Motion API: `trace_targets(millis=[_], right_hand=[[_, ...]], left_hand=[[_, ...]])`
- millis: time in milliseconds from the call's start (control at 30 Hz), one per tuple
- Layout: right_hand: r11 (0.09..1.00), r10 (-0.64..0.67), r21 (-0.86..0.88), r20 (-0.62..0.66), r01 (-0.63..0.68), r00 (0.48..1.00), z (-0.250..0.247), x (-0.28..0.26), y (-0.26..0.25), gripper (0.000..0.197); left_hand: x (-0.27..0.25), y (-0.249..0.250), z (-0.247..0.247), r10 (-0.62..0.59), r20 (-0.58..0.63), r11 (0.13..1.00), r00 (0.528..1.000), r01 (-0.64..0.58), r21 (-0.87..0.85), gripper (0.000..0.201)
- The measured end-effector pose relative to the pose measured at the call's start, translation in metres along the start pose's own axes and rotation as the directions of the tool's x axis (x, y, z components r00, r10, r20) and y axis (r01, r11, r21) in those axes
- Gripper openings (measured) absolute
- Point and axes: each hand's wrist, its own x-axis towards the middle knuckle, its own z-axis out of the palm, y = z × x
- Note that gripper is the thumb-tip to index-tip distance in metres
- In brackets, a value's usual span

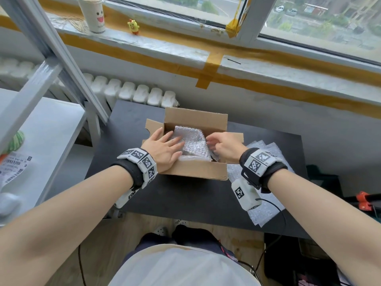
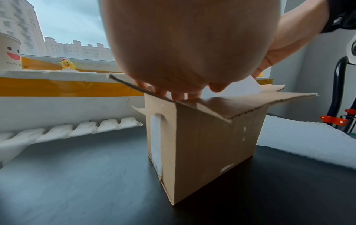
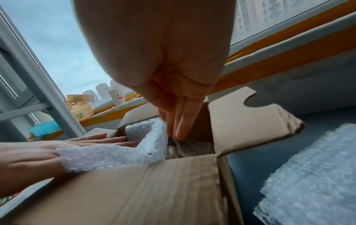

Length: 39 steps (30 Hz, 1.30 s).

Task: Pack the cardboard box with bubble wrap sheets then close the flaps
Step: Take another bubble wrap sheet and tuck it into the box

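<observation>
An open cardboard box (image 1: 195,171) stands on the black table (image 1: 185,201), its flaps spread outward. Crumpled bubble wrap (image 1: 192,141) fills its inside. My left hand (image 1: 171,145) lies flat on the wrap at the box's left side, fingers straight. In the right wrist view the same wrap (image 3: 119,153) bulges over the near wall beside the left hand (image 3: 86,141). My right hand (image 3: 179,121) points its straight fingers down into the box's right side and presses the wrap there. From the left wrist view the box (image 2: 202,152) shows from outside, with the fingers hidden inside.
Loose bubble wrap sheets (image 1: 266,211) lie on the table to the right of the box. A radiator (image 1: 134,91) runs behind the table. The window sill holds a paper cup (image 1: 92,15) and a yellow chick toy (image 1: 133,26). A white shelf frame (image 1: 51,58) stands at the left.
</observation>
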Motion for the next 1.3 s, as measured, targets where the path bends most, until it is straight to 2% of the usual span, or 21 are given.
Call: trace_targets(millis=[167,200,267,300,367,433,500,567,633,667,767,900,967,1033,1133,1233,1300], right_hand=[[0.969,-0.122,-0.202,0.118,0.144,0.986,0.005,0.002,-0.016,0.068],[0.958,-0.146,-0.229,0.141,0.176,0.979,0.007,0.004,-0.018,0.069],[0.926,-0.185,-0.294,0.192,0.237,0.964,0.011,0.010,-0.021,0.066],[0.906,-0.199,-0.333,0.213,0.262,0.957,0.013,0.012,-0.022,0.065],[0.863,-0.201,-0.409,0.265,0.298,0.943,0.016,0.018,-0.023,0.062],[0.831,-0.175,-0.459,0.323,0.315,0.930,0.020,0.024,-0.023,0.058],[0.812,-0.159,-0.477,0.372,0.335,0.914,0.024,0.031,-0.024,0.055],[0.803,-0.140,-0.488,0.406,0.344,0.903,0.025,0.037,-0.026,0.053],[0.788,-0.102,-0.511,0.441,0.343,0.892,0.024,0.042,-0.029,0.054],[0.785,-0.084,-0.516,0.459,0.342,0.885,0.023,0.044,-0.031,0.055],[0.791,-0.071,-0.520,0.446,0.322,0.892,0.012,0.043,-0.040,0.056],[0.838,-0.230,-0.442,0.247,0.321,0.941,-0.008,0.037,-0.047,0.049],[0.847,-0.290,-0.417,0.155,0.328,0.945,-0.013,0.037,-0.044,0.043],[0.828,-0.324,-0.440,0.134,0.349,0.937,-0.014,0.039,-0.039,0.040],[0.797,-0.327,-0.458,0.222,0.394,0.919,-0.011,0.046,-0.034,0.048],[0.767,-0.263,-0.474,0.384,0.433,0.885,-0.002,0.050,-0.036,0.056],[0.728,-0.231,-0.494,0.475,0.475,0.849,0.005,0.053,-0.041,0.057]], left_hand=[[-0.002,-0.003,-0.001,-0.012,0.013,1.000,1.000,0.012,-0.016,0.053],[-0.004,-0.005,0.000,-0.008,-0.011,1.000,1.000,0.008,-0.029,0.053],[-0.012,-0.011,0.003,0.007,-0.154,0.996,0.988,-0.020,-0.081,0.057],[-0.017,-0.012,0.003,0.024,-0.257,0.994,0.966,-0.050,-0.097,0.059],[-0.027,-0.018,0.006,0.074,-0.452,0.987,0.889,-0.131,-0.097,0.050],[-0.035,-0.021,0.009,0.157,-0.534,0.979,0.830,-0.202,-0.025,0.041],[-0.040,-0.020,0.012,0.311,-0.520,0.948,0.795,-0.297,0.113,0.041],[-0.043,-0.018,0.013,0.460,-0.432,0.888,0.776,-0.395,0.236,0.041],[-0.043,-0.015,0.011,0.514,-0.377,0.855,0.770,-0.429,0.290,0.040],[-0.041,-0.016,0.010,0.506,-0.368,0.860,0.780,-0.420,0.290,0.040],[-0.032,-0.018,0.007,0.384,-0.318,0.918,0.867,-0.322,0.232,0.043],[-0.019,-0.018,0.002,0.231,-0.233,0.962,0.945,-0.185,0.201,0.060],[-0.012,-0.016,0.004,0.140,-0.129,0.981,0.982,-0.120,0.150,0.069],[-0.007,-0.014,0.004,0.071,-0.055,0.992,0.996,-0.064,0.107,0.078],[-0.003,-0.013,0.007,0.055,-0.036,0.993,0.998,-0.051,0.103,0.089],[-0.003,-0.014,0.010,0.059,-0.031,0.995,0.998,-0.056,0.082,0.081],[-0.005,-0.019,0.011,0.111,-0.082,0.988,0.990,-0.102,0.113,0.079]])
